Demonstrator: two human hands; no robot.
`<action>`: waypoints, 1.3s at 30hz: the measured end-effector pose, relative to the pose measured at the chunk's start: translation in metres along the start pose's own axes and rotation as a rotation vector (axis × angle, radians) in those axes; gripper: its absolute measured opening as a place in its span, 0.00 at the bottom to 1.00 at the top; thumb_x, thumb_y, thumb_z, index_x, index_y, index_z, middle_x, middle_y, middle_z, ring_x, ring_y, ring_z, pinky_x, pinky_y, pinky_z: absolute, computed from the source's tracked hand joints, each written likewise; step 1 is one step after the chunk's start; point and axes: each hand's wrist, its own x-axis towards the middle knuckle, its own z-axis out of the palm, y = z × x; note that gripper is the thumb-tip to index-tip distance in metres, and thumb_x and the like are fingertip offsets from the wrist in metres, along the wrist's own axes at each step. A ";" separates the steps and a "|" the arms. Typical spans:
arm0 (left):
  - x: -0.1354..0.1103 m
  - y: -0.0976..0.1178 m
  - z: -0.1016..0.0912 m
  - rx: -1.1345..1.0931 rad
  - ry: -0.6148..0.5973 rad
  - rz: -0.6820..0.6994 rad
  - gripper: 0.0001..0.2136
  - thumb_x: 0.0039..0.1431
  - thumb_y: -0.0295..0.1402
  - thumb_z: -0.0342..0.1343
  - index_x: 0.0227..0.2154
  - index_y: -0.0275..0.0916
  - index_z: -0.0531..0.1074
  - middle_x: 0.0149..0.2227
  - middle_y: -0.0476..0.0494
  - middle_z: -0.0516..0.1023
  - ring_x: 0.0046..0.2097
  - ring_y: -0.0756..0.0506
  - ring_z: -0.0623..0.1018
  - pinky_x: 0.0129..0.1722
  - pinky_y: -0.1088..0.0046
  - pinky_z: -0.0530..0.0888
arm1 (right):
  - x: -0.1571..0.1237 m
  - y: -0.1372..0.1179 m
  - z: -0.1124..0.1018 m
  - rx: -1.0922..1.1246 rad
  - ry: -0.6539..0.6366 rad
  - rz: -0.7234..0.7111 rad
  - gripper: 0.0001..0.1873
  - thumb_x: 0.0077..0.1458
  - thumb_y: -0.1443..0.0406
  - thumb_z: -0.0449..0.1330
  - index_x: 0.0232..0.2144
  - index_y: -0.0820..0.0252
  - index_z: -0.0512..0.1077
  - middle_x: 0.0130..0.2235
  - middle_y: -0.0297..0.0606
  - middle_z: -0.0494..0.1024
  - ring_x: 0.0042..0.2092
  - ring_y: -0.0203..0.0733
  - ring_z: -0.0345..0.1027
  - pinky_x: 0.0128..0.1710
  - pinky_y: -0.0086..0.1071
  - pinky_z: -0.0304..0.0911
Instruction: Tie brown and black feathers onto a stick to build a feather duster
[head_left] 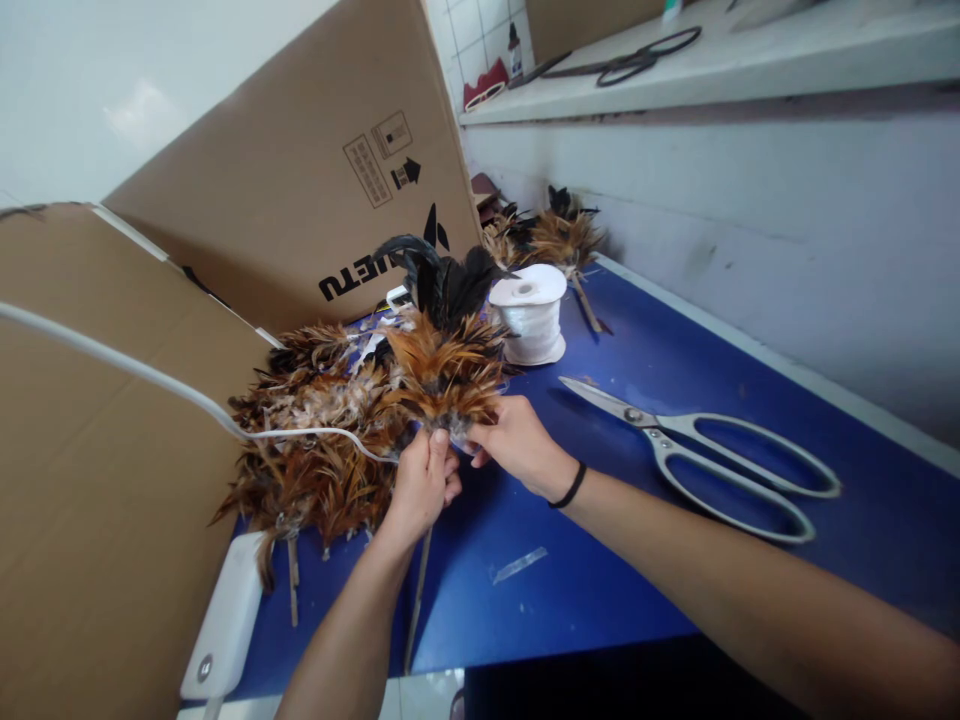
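Observation:
A feather duster (446,365) with brown feathers and black plumes on top stands upright between my hands. Its thin stick (418,600) runs down below them. My left hand (421,480) is closed around the duster just under the lowest feathers, thumb on top. Fingers of my right hand (525,447), which has a black band at the wrist, pinch the grey fluffy feather bases from the other side. Exactly what lies between those fingertips is partly hidden. A spool of white cord (534,325) stands just behind my right hand.
More brown feather bundles (315,480) pile up at left, others (566,240) lie by the wall. Large open scissors (697,445) rest on the blue table (600,590). A white power strip (229,615), cable (187,385), cardboard box (300,190) and shelf (810,60) surround the space.

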 end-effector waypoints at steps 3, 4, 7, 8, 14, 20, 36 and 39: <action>0.000 0.000 0.000 -0.009 0.001 -0.005 0.19 0.58 0.52 0.42 0.29 0.39 0.58 0.19 0.58 0.56 0.14 0.58 0.60 0.11 0.82 0.54 | -0.001 -0.001 0.001 0.005 0.005 0.012 0.05 0.40 0.73 0.54 0.22 0.62 0.68 0.18 0.29 0.66 0.18 0.31 0.61 0.15 0.26 0.63; 0.000 0.000 0.000 -0.025 -0.003 -0.015 0.20 0.58 0.53 0.42 0.29 0.39 0.57 0.19 0.58 0.55 0.14 0.58 0.60 0.11 0.82 0.54 | 0.000 -0.001 0.001 0.004 0.003 0.014 0.05 0.40 0.74 0.54 0.22 0.62 0.68 0.17 0.29 0.65 0.17 0.31 0.61 0.15 0.25 0.62; 0.001 0.001 0.001 -0.102 -0.032 -0.057 0.20 0.56 0.54 0.44 0.28 0.39 0.57 0.19 0.59 0.55 0.14 0.58 0.58 0.10 0.83 0.53 | 0.000 0.000 0.000 -0.005 -0.009 0.022 0.03 0.42 0.73 0.54 0.22 0.62 0.67 0.16 0.28 0.63 0.16 0.30 0.58 0.14 0.25 0.60; 0.001 0.001 0.001 -0.130 -0.045 -0.073 0.20 0.56 0.54 0.44 0.28 0.39 0.57 0.19 0.59 0.55 0.14 0.58 0.58 0.10 0.83 0.53 | 0.000 0.000 0.000 -0.012 -0.013 0.023 0.03 0.43 0.72 0.55 0.21 0.62 0.66 0.15 0.27 0.63 0.15 0.30 0.57 0.13 0.25 0.59; 0.002 0.001 0.002 -0.263 -0.099 -0.143 0.23 0.53 0.57 0.46 0.25 0.39 0.56 0.18 0.59 0.54 0.13 0.59 0.53 0.09 0.84 0.48 | 0.003 0.002 -0.001 -0.034 -0.042 -0.040 0.03 0.43 0.68 0.55 0.21 0.61 0.64 0.17 0.27 0.63 0.19 0.30 0.55 0.16 0.24 0.53; 0.006 0.002 -0.003 -0.360 -0.066 -0.190 0.26 0.47 0.61 0.47 0.22 0.39 0.55 0.16 0.60 0.52 0.12 0.60 0.50 0.09 0.84 0.45 | 0.004 -0.001 -0.007 -0.094 -0.106 -0.151 0.09 0.49 0.65 0.51 0.20 0.62 0.66 0.22 0.32 0.70 0.27 0.34 0.62 0.30 0.29 0.59; 0.005 0.000 -0.003 -0.385 -0.157 -0.173 0.22 0.54 0.55 0.47 0.30 0.37 0.62 0.20 0.59 0.54 0.13 0.60 0.54 0.09 0.86 0.48 | 0.004 0.010 -0.003 -0.249 -0.078 -0.154 0.12 0.48 0.61 0.59 0.20 0.62 0.65 0.20 0.32 0.70 0.21 0.32 0.62 0.22 0.26 0.56; 0.005 0.000 -0.003 -0.383 -0.175 -0.168 0.21 0.55 0.53 0.47 0.29 0.37 0.62 0.20 0.59 0.54 0.13 0.59 0.54 0.09 0.86 0.48 | 0.006 0.011 -0.005 -0.252 -0.067 -0.161 0.12 0.48 0.61 0.60 0.19 0.62 0.65 0.18 0.31 0.69 0.20 0.31 0.61 0.21 0.26 0.56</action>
